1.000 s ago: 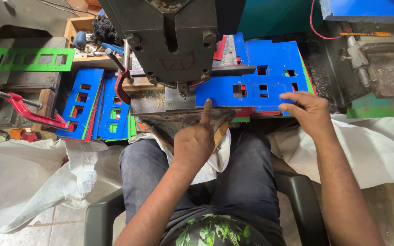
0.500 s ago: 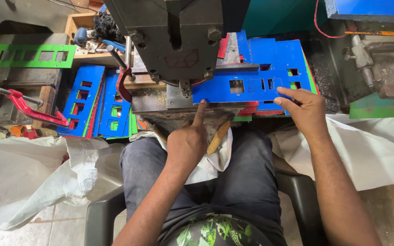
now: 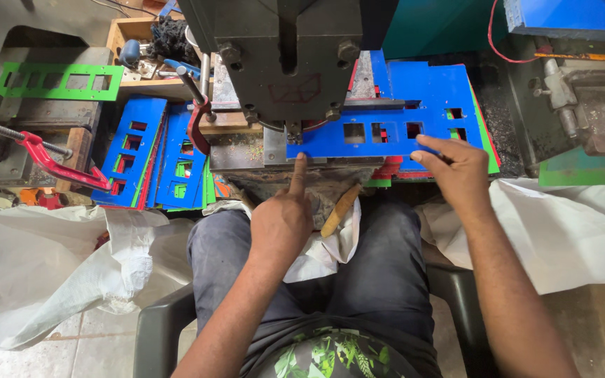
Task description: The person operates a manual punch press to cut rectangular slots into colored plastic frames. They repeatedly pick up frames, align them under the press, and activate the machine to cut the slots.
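Left hand (image 3: 283, 222) points one finger onto the near edge of the blue punched sheet (image 3: 386, 133) under the press head (image 3: 285, 59) — grip not closed, other fingers curled. Right hand (image 3: 456, 168) rests spread on its right end. Thin, stiff, probably light and slick — best held by the edges.

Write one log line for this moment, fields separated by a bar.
left hand: index finger on blue plate edge | right hand: fingers on plate | plate: under press head

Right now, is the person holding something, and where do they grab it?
The right hand steadies the blue cut-out sheet by its right end. The left hand grips nothing; its pointing finger only presses the sheet's near edge.
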A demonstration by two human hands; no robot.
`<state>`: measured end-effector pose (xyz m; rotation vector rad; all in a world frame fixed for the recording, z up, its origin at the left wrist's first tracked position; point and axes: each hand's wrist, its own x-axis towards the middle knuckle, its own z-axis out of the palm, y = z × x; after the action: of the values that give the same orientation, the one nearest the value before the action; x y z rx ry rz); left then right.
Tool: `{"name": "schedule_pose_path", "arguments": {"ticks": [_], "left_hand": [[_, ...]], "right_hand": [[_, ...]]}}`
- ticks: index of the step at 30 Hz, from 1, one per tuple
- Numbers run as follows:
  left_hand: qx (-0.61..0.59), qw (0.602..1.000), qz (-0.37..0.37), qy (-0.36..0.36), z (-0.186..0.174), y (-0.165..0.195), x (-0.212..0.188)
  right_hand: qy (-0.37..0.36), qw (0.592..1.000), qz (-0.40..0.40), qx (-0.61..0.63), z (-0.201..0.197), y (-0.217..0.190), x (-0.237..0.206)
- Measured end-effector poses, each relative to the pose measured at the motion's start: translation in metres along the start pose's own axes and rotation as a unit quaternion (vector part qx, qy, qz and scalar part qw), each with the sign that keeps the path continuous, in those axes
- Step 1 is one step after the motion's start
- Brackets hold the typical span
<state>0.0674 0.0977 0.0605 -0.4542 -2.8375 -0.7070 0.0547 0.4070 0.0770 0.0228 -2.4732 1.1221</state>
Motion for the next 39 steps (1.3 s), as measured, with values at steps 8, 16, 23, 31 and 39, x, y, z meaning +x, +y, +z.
{"name": "schedule_pose_path", "arguments": {"ticks": [8, 16, 23, 31, 39], "left_hand": [[0.054, 0.995, -0.048, -0.062, -0.033, -0.043, -0.005], [0.079, 0.996, -0.014, -0.037, -0.046, -0.065, -0.021], [0.074, 0.996, -0.021, -0.033, -0.044, -0.059, -0.024], [0.076, 0.997, -0.003, -0.017, -0.029, -0.059, -0.019], [0.097, 0.994, 0.003, -0.042, -0.025, -0.081, -0.005]], "right_hand": [[0.007, 1.0, 0.003, 0.028, 0.047, -0.033, -0.006], [0.016, 0.999, -0.016, 0.038, 0.062, -0.053, -0.015], [0.017, 0.999, -0.012, 0.04, 0.06, -0.048, -0.02], [0.04, 0.994, 0.008, 0.106, 0.071, -0.025, -0.022], [0.036, 0.979, 0.068, 0.191, 0.094, -0.014, -0.013]]}}
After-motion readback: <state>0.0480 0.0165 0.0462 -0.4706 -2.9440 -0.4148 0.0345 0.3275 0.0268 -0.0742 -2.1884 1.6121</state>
